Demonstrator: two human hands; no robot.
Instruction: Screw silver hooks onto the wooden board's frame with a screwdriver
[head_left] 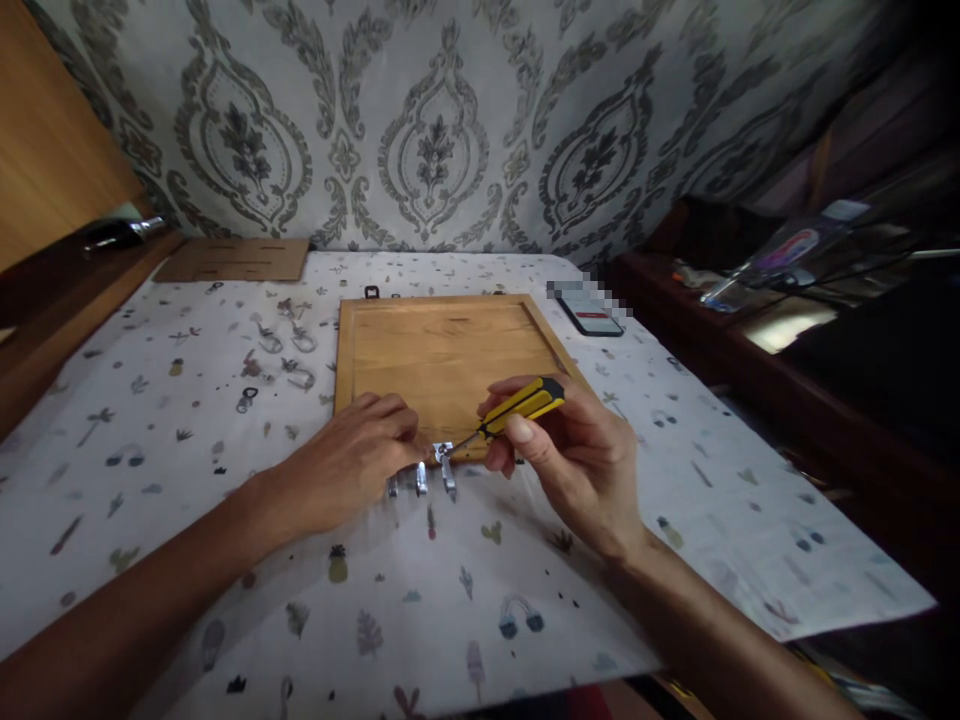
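Seemingly a room in a home. Below the right grip (589, 455), a table (712, 410) wears a white pineapple-print cloth (420, 620); beyond the grip rises an ornate grey floral covering (433, 150); to its right, a clear bottle (787, 250) sits on dark wooden furniture (720, 375).

The left fingers (400, 424) partly hide the leftmost shiny silver metal hook (393, 488); how the yellow-and-black screwdriver's tip (451, 451) seats is too small to tell. Pixelation blurs the black-edged rectangular phone (591, 318).

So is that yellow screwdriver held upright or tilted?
Tilted: the screwdriver slants from the right hand down leftward to a metal fitting.
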